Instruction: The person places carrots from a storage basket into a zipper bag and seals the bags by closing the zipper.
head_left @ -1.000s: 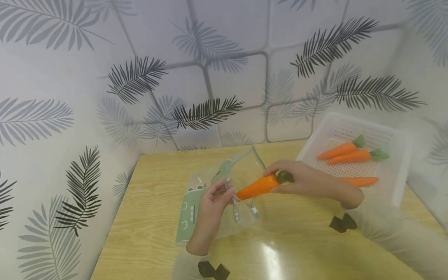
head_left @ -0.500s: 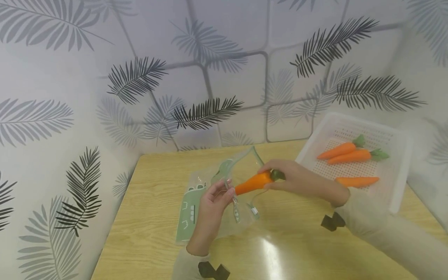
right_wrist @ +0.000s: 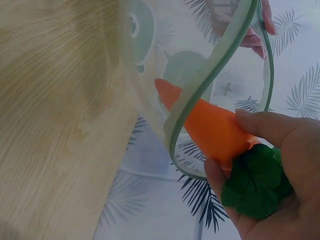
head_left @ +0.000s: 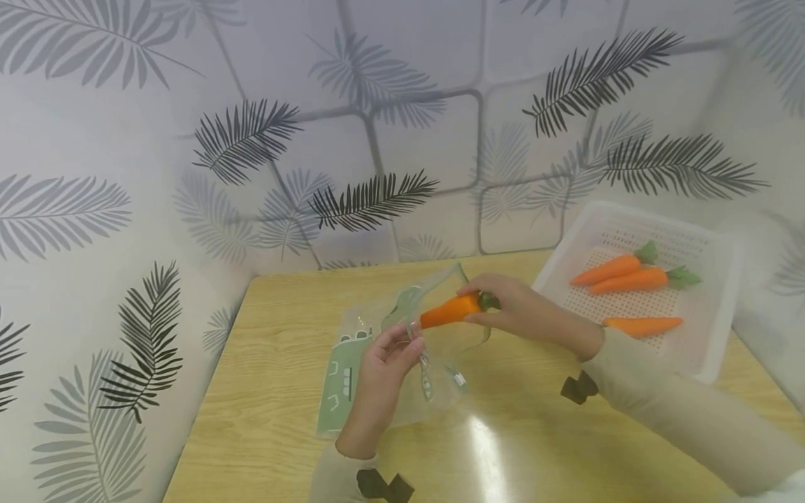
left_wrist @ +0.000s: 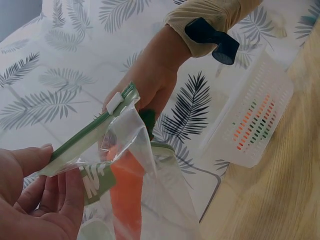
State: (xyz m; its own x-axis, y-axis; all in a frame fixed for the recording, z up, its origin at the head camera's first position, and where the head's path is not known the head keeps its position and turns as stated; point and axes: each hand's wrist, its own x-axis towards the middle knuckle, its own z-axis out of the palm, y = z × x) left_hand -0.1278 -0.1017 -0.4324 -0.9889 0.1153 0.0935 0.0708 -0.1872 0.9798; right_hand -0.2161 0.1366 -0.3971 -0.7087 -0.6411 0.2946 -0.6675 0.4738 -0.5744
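My right hand (head_left: 512, 307) grips an orange carrot (head_left: 449, 311) by its thick end, near the green leafy top (right_wrist: 257, 180). In the right wrist view the carrot's tip reaches through the mouth of a clear zip bag (right_wrist: 150, 100), past its green rim. With thumb and fingers, my left hand (head_left: 386, 367) pinches the bag's edge, holding one side of the mouth. A white slider (left_wrist: 115, 103) sits on the green zip strip in the left wrist view. The bag carries a green cartoon print (head_left: 339, 384) and leans over the table.
A white perforated basket (head_left: 723, 300) stands at the right of the wooden table (head_left: 251, 391). Inside it lie two carrots with green tops (head_left: 629, 281) and another carrot (head_left: 641, 325) nearer its front. Leaf-patterned wall covering (head_left: 428, 154) rises behind the table.
My right hand has moved left with the carrot, bringing it from the bag's mouth further into the bag. My left hand has stayed nearly in place on the bag's edge.
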